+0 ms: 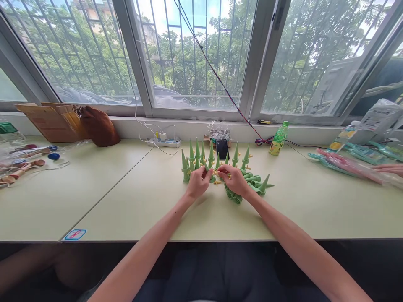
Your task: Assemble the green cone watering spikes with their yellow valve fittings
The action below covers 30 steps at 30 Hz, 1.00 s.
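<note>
Fingers (pixel 207 173), left hand (pixel 197 184), right hand (pixel 235 181), pinch yellow peg (pixel 215 172) amid green cones (pixel 210 156).

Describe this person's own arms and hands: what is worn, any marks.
Both arms are bare: no sleeves show on the left forearm or right forearm. The left hand and right hand have no gloves, and no watch, bracelet or ring is visible. A small dark spot sits on the left forearm near the wrist.
</note>
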{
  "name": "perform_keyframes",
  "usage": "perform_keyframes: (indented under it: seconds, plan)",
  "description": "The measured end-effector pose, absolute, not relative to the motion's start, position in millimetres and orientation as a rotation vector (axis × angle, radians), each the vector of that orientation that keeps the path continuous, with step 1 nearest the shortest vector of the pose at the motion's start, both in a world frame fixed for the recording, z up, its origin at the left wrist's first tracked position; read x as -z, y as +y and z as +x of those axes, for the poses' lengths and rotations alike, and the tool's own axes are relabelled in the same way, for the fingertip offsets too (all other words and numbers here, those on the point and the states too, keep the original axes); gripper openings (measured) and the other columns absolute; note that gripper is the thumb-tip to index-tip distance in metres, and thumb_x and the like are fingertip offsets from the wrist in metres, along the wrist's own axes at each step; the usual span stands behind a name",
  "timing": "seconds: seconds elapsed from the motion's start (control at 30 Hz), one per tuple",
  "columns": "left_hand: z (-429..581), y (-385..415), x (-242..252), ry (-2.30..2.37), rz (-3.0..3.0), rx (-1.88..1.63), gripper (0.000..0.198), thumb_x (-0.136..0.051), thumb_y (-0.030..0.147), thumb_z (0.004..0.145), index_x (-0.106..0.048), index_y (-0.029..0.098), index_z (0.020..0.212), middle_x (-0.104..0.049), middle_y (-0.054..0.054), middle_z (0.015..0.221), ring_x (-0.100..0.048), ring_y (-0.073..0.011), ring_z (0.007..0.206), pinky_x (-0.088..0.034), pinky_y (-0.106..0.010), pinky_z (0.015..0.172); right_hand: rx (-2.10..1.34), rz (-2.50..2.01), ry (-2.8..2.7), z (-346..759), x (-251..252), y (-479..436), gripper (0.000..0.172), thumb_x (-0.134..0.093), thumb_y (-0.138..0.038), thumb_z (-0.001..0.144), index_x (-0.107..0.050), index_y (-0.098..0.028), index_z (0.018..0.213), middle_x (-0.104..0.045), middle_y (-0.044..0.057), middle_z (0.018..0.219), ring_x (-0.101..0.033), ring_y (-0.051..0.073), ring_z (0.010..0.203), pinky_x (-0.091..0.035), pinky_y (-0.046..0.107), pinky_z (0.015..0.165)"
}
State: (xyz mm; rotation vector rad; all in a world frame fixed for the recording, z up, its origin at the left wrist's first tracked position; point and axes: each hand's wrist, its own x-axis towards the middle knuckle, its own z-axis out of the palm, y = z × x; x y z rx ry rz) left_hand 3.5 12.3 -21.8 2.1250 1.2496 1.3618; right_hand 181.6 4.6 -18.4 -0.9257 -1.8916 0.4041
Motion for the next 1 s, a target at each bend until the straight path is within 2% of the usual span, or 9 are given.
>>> perform_keyframes:
  seconds: [0.1,0.2,0.43,0.6,0.7,0.87,1.0]
  plan:
    - [3.6,12.0,21.2,1.248,2.104,-1.361,0.041,-0.048,0.045,0.092,-0.035,0.021,0.062,-0.042,0.003,0.054,-0.039,-0.0109,0.047,-0.030,-0.026,0.048,-0.425,-0.914,-1.883,181.5,17.1,4.0,0.021,-0.053,-0.037,0.093,-0.064,-0.019,0.089,-0.069,0.006,0.084,-0.062,0.018,0.074,-0.049,0.029,0.069]
    - [3.9,10.7,20.3,1.235,2.110,-1.355,0.039,-0.048,0.044,0.092,-0.040,0.020,0.063,-0.044,0.002,0.055,-0.039,-0.0113,0.048,-0.031,-0.026,0.049,-0.417,-0.930,-1.885,181.9,17.5,4.6,0.025,-0.051,-0.039,0.093,-0.063,-0.019,0.086,-0.067,0.005,0.080,-0.060,0.017,0.071,-0.047,0.028,0.067]
    - [4.1,8.6,19.6,1.192,2.169,-1.352,0.036,-0.050,0.041,0.092,-0.044,0.019,0.064,-0.046,0.001,0.056,-0.041,-0.0116,0.051,-0.034,-0.026,0.051,-0.336,-0.989,-1.921,182.9,20.1,7.0,0.042,-0.043,-0.046,0.097,-0.053,-0.018,0.067,-0.051,-0.001,0.060,-0.043,0.013,0.057,-0.034,0.025,0.056]
    - [4.1,10.0,21.3,1.168,2.206,-1.363,0.035,-0.051,0.039,0.092,-0.044,0.019,0.064,-0.047,0.001,0.057,-0.042,-0.0113,0.052,-0.034,-0.025,0.051,-0.321,-1.010,-1.924,183.2,21.3,7.8,0.048,-0.040,-0.048,0.098,-0.050,-0.018,0.063,-0.047,-0.002,0.057,-0.040,0.011,0.054,-0.031,0.025,0.054]
    - [3.9,11.4,22.1,1.182,2.209,-1.389,0.036,-0.051,0.038,0.092,-0.039,0.019,0.063,-0.045,0.002,0.056,-0.039,-0.0108,0.051,-0.032,-0.025,0.050,-0.329,-1.020,-1.907,183.5,20.4,6.2,0.042,-0.043,-0.047,0.097,-0.056,-0.017,0.070,-0.052,-0.001,0.059,-0.043,0.011,0.055,-0.034,0.024,0.055]
    - [3.6,12.4,21.2,1.215,2.200,-1.424,0.037,-0.050,0.037,0.093,-0.036,0.020,0.063,-0.042,0.003,0.055,-0.037,-0.0102,0.049,-0.029,-0.025,0.049,-0.386,-0.944,-1.901,183.4,19.4,5.0,0.025,-0.054,-0.040,0.093,-0.064,-0.018,0.100,-0.068,0.004,0.078,-0.059,0.016,0.069,-0.046,0.026,0.066]
    - [3.8,12.1,20.6,1.220,2.212,-1.436,0.040,-0.051,0.036,0.092,-0.032,0.020,0.062,-0.040,0.004,0.053,-0.034,-0.0097,0.047,-0.028,-0.025,0.048,-0.385,-0.894,-1.918,183.2,21.4,6.8,0.020,-0.055,-0.035,0.092,-0.065,-0.019,0.101,-0.070,0.005,0.086,-0.063,0.017,0.075,-0.049,0.029,0.071]
